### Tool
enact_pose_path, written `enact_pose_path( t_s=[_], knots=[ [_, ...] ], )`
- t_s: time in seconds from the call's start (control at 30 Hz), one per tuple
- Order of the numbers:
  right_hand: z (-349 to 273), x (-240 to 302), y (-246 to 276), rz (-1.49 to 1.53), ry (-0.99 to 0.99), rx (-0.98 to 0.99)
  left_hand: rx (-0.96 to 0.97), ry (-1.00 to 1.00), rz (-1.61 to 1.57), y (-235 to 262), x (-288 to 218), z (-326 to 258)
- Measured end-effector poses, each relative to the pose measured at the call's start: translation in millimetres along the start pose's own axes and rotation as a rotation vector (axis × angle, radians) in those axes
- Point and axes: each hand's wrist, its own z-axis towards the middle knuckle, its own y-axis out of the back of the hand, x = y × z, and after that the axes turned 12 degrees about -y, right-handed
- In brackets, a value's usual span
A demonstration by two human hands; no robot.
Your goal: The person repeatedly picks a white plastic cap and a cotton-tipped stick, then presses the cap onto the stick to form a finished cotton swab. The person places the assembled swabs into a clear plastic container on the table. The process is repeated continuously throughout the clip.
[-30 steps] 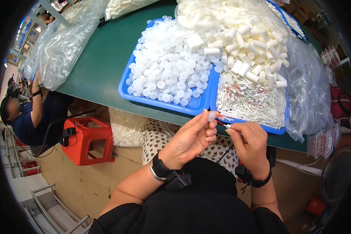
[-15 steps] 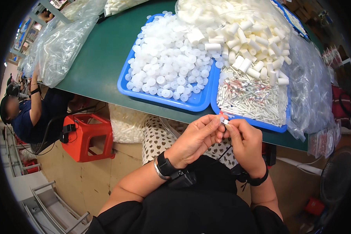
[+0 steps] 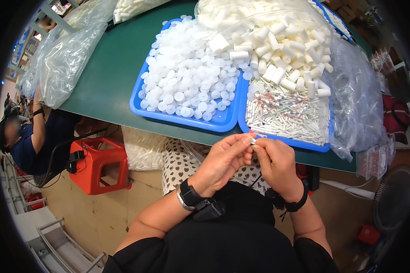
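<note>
My left hand and my right hand meet just in front of the table edge. Both are closed in a pinch, thumbs and fingertips together on one small white piece; fingers cover most of it, so its exact kind is hard to tell. Beyond them, a blue tray is heaped with translucent white plastic discs. To its right another blue tray holds thin white sticks, some with red and green strands, and cream foam cylinders piled behind.
The green table carries clear plastic bags on the left and more plastic film on the right. A red stool stands at the left, near a seated person. A fan is at the right.
Both hands stay together but sit slightly further left in the picture, as do the trays, so the view has shifted. The white piece is more covered by my fingertips now.
</note>
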Motion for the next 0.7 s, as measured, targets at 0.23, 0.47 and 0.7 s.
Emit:
enact_pose_path(
  t_s=[0.23, 0.47, 0.7],
  knots=[
    [28.6, -20.6, 24.1, -0.443, -0.019, -0.144, -0.047, -0.087, 0.109, -9.1, -12.2, -2.3],
    [33.8, -25.7, 29.3, -0.585, -0.008, -0.001, -0.050, -0.085, 0.127, -8.1, -8.2, -0.6],
    [44.3, -30.4, 32.1, -0.492, -0.012, 0.103, -0.070, -0.125, 0.116, -10.7, -7.1, -1.2]
  ],
)
